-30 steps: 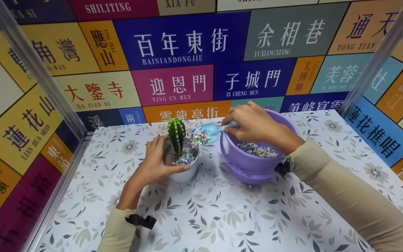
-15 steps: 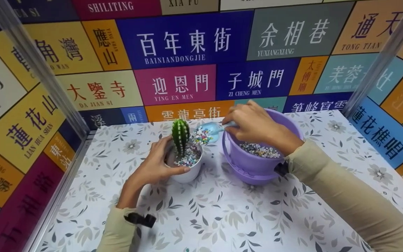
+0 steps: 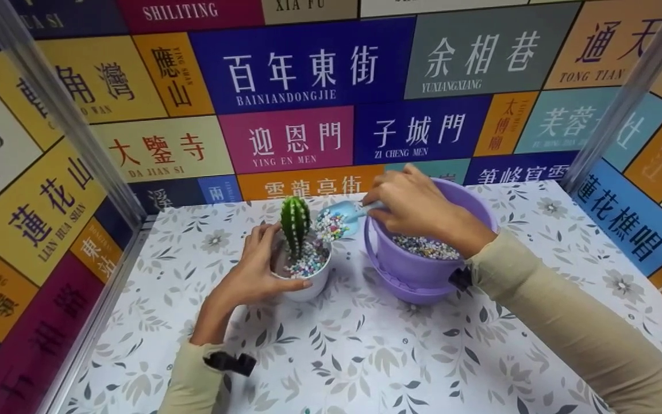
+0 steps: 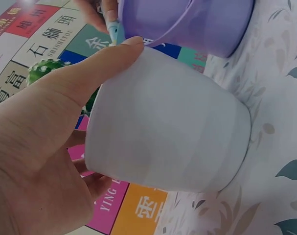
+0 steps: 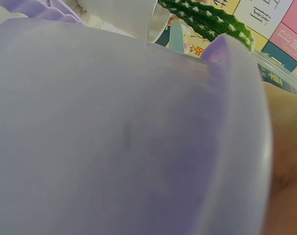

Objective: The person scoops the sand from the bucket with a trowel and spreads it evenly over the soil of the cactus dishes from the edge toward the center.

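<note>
My left hand grips a small white flowerpot by its rim, thumb on the near side and fingers behind. A green ribbed cactus stands in it among colourful pebbles. From the right, my right hand pinches the handle of a light-blue scoop. Multicoloured pebbles fill its blade, held close to the white pot's right rim. The left wrist view shows the pot's smooth side and my thumb on its edge. In the right wrist view, a purple wall hides most of that hand.
A larger purple flowerpot with a saucer stands on the right, holding more pebbles; my right forearm crosses its rim. Leaf-patterned white cloth covers the table. Sign-printed walls and clear corner posts enclose the back and sides.
The scoop and the white pot have come slightly closer together, the pot shifting a little to the right. Both hands keep their holds, and the pebbles stay heaped in the scoop.
</note>
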Available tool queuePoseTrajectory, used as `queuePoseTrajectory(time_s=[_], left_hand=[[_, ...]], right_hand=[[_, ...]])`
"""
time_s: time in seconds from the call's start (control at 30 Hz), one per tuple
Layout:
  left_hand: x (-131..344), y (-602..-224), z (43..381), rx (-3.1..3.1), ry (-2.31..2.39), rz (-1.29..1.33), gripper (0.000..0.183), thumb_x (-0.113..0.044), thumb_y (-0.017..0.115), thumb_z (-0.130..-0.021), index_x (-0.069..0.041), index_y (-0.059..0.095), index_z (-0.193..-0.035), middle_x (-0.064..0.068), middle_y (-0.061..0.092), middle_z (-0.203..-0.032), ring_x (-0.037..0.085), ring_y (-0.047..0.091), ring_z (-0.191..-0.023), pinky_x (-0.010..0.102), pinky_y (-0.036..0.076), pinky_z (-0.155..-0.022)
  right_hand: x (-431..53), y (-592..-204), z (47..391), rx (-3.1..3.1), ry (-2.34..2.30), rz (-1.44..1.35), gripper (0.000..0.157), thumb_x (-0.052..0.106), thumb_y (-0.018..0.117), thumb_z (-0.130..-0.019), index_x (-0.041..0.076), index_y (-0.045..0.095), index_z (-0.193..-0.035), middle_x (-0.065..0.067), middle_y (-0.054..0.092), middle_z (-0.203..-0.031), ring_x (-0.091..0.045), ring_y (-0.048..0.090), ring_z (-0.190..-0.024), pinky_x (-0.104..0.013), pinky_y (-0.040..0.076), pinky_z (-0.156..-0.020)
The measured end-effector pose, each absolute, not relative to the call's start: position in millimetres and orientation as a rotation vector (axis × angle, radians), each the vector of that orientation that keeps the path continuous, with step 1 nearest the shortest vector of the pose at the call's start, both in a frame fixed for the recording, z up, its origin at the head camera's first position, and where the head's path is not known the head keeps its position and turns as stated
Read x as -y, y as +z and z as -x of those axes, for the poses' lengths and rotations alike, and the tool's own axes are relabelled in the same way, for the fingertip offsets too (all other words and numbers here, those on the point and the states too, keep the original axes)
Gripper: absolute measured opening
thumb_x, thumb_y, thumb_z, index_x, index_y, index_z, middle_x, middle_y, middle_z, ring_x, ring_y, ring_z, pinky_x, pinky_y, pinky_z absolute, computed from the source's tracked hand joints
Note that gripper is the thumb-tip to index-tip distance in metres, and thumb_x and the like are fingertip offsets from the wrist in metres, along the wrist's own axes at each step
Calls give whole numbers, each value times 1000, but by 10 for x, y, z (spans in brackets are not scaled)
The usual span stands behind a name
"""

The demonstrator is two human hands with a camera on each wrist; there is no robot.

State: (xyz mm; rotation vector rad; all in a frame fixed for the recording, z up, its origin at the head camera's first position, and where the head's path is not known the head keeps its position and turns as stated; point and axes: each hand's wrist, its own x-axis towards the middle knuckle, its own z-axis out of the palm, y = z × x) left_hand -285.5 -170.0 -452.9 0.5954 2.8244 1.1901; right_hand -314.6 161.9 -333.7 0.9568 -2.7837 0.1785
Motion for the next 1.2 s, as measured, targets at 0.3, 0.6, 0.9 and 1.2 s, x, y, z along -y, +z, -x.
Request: queuePoseTrajectory(time_s=[0.3,0.6,0.9,1.2], left_hand=[[1792,-4494,2854,-2742,1251,-704,127,-53,99,-73,-19,25,-170,13,29,-172,35,32,-161,63,32,-131],[1644,-4518,2822,-2797,1209,-533,140,-69,95,-69,-17,17,-174,16,21,-169,36,30,-157,65,35,-128],[1718,-4522,2853,-2734,1299,-640,129,-56,99,-72,-20,25,-171,9,33,-170,32,25,-159,64,30,-130],[1727,-4517,2851,-2702,1327,-657,133,-52,101,-71,-20,22,-172,12,22,-172,36,30,-161,60,31,-132]], right_hand=[[-1605,-3363,3153,2747,158,-984,21,23,76,-99,21,85,-118,-2,79,-114,-26,67,-104,-44,39,-86],[-1579,-3369,3137,2733,144,-977,21,21,74,-99,19,86,-117,-4,79,-116,-28,67,-107,-46,39,-86],[-1536,-3386,3124,2721,136,-988,18,22,75,-100,20,86,-114,-4,78,-112,-27,67,-104,-44,37,-84],[-1517,-3399,3109,2676,140,-1004,15,21,77,-99,18,87,-110,-5,78,-109,-29,67,-101,-46,37,-84]])
